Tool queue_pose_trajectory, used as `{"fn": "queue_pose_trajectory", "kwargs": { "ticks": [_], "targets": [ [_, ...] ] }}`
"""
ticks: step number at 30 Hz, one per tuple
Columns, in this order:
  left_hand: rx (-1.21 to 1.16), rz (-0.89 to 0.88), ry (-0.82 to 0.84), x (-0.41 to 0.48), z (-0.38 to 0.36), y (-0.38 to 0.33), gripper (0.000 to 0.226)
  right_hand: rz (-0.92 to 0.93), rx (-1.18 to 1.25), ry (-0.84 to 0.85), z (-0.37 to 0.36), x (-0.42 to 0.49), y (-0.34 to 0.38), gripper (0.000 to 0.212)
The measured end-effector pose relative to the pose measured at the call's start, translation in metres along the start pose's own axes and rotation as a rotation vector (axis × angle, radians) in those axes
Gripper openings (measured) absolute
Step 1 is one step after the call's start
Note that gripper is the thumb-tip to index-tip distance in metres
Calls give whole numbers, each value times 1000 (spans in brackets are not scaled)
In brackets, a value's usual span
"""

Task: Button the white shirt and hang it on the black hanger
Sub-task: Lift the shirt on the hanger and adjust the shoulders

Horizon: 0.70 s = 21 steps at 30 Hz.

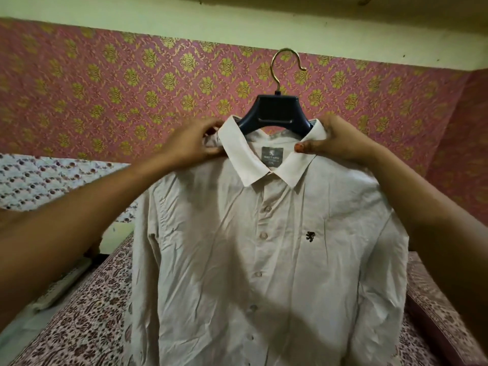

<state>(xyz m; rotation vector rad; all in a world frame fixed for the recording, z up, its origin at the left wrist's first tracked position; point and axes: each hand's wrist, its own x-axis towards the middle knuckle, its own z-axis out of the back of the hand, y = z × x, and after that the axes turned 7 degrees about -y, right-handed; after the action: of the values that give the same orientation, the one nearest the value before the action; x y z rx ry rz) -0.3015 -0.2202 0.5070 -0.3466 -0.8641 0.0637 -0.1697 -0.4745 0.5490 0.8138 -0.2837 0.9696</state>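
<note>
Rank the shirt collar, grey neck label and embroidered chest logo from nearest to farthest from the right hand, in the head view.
1. Shirt collar: pinched by the right hand itself.
2. Grey neck label: centre, inside the collar.
3. Embroidered chest logo: lower, on the shirt front.

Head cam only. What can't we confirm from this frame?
- White shirt hem, lowest buttons: head view, cut off by bottom edge.
- Black hanger arms: head view, hidden inside the shirt's shoulders.
- Neck label text: head view, too small and blurred.
- Left hand grip, right hand grip: head view, most fingertips hidden behind collar and shoulder fabric.
</note>
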Motion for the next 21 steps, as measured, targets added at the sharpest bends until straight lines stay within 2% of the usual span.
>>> {"fn": "queue_pose_trajectory", "kwargs": {
  "ticks": [2,4,6,8,9,11,13,15,18,19,21],
  "targets": [
    [-20,-30,-97,0,-12,4,44,-10,-1,18,2,1,-4,17],
    [-66,-44,-105,3,-20,6,47,-22,2,19,3,3,-3,22],
    [-97,-51,-101,7,-26,9,49,2,-24,-16,5,8,2,51],
    [-127,-56,-89,12,-31,10,47,2,7,-62,5,17,9,66],
    [-139,-62,-77,15,-34,10,47,8,-15,-66,4,21,12,63],
    [-151,-82,-64,18,-41,8,45,40,-162,-52,-2,27,16,46],
    [-150,-104,-16,23,-42,5,41,44,-208,-104,-8,30,14,34],
    [-173,-121,152,30,-35,2,50,30,-188,-135,-12,32,12,31],
    [-400,-37,373,39,-26,-5,59,15,-193,-122,-16,34,12,27],
    [-470,8,365,41,-27,-8,56,10,-184,-117,-17,36,12,25],
    [-477,26,203,47,-32,-12,41,7,-165,-117,-19,39,15,24]
  ]
}}
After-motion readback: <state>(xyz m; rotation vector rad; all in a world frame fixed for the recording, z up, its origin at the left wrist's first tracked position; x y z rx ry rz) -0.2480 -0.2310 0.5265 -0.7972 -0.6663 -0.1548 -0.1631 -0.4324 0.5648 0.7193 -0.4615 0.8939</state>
